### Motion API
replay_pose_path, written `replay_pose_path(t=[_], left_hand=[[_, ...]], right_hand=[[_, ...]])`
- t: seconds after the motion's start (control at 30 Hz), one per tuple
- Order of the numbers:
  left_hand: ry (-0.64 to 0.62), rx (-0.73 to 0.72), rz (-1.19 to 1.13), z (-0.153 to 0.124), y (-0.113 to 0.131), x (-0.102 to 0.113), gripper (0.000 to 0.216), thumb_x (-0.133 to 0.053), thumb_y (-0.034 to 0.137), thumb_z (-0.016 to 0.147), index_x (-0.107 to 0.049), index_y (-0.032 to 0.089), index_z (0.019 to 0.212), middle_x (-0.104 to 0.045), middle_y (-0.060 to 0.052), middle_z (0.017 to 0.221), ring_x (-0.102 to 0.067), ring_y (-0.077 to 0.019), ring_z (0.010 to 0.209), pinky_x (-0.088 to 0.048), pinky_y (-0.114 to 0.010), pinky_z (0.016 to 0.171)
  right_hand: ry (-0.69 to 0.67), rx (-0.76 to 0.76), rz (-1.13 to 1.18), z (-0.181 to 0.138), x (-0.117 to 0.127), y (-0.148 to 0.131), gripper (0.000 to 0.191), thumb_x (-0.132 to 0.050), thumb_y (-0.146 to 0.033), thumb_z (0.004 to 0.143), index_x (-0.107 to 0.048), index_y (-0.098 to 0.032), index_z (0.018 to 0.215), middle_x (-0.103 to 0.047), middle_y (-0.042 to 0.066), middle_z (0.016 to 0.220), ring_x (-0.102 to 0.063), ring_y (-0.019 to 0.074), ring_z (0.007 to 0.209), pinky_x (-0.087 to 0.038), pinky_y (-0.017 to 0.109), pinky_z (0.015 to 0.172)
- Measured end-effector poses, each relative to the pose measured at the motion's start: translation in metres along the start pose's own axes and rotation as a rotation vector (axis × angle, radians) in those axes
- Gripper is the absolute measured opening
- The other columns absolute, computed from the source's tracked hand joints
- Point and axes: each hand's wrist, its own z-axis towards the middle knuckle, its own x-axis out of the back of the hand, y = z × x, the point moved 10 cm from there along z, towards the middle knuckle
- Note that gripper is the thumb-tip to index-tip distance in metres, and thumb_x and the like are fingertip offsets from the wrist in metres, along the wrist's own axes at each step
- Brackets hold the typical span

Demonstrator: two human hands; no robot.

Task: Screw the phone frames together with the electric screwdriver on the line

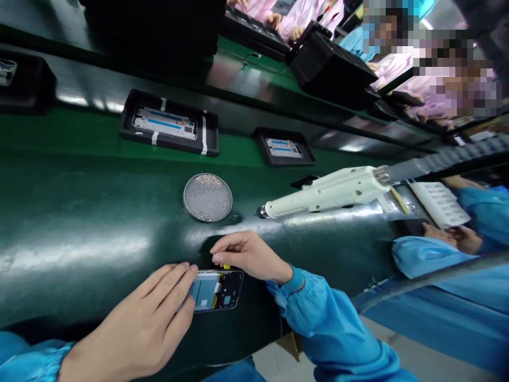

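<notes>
An opened smartphone (228, 289), its battery and inner parts showing, lies on the green bench. My left hand (147, 313) spans its left end, fingers along the far edge and thumb nearer me, covering that end. At the phone's far right edge, my right hand (248, 254) has thumb and index finger pinched together. What sits between those fingertips is too small to name. A small yellow tab (226, 266) shows just under that hand, against the phone's edge. Beyond the hands is a round dish (207, 197) with a perforated surface and tiny shiny pieces.
A pale electric screwdriver (322, 193) hangs at right, its tip near the dish. Black trays (129, 132) (264, 151) with phone frames line the bench's back. A co-worker's blue sleeve (421, 260) and a white tray (441, 204) are at right. More people sit across the line.
</notes>
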Motion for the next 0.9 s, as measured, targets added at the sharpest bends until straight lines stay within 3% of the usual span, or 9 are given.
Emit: replay_pose_path(t=[0.2, 0.4, 0.9], left_hand=[[-0.007, -0.001, -0.064, -0.006, 0.003, -0.002, 0.022, -0.051, 0.011, 0.090, -0.062, 0.002, 0.108, -0.058, -0.033, 0.128, -0.049, -0.0507, 0.128, -0.048, -0.066, 0.099], [-0.014, 0.010, -0.096, -0.007, 0.004, -0.007, 0.026, -0.053, 0.011, 0.090, -0.060, 0.001, 0.112, -0.051, -0.036, 0.134, -0.042, -0.0526, 0.132, -0.043, -0.068, 0.104], [-0.051, -0.017, -0.088, -0.001, 0.011, -0.015, 0.031, -0.052, 0.011, 0.090, -0.059, -0.001, 0.118, -0.041, -0.037, 0.143, -0.039, -0.0536, 0.134, -0.044, -0.068, 0.103]], right_hand=[[-0.081, -0.065, 0.018, -0.007, -0.001, 0.004, 0.016, -0.079, -0.031, 0.071, -0.076, -0.017, 0.078, -0.074, 0.001, 0.072, -0.067, 0.0097, 0.064, -0.053, 0.022, 0.061], [-0.071, -0.118, 0.074, -0.009, 0.005, 0.009, 0.017, -0.082, -0.029, 0.067, -0.076, -0.015, 0.076, -0.072, 0.001, 0.068, -0.064, 0.0073, 0.061, -0.049, 0.019, 0.059], [-0.131, -0.071, -0.025, -0.015, 0.015, -0.001, 0.016, -0.078, -0.028, 0.072, -0.076, -0.014, 0.078, -0.071, 0.001, 0.069, -0.060, 0.0072, 0.061, -0.046, 0.020, 0.057]])
